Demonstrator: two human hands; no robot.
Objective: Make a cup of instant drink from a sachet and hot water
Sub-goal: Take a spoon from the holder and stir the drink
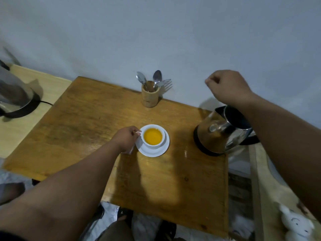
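A kettle (15,94) sits far left on its base. My left hand (126,139) pinches the handle of the cup (153,137), full of orange drink, on its saucer (163,150) mid-table (86,119). Behind stands a spoon holder (150,96). My right hand (227,86) hovers fisted, empty, above a second kettle (220,134).

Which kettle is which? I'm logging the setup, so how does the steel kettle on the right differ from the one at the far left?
The steel kettle on the right stands on the brown wooden table, lid open, no base visible. The steel kettle at the far left sits on a black base on the paler surface, partly out of view. Both are shiny metal.
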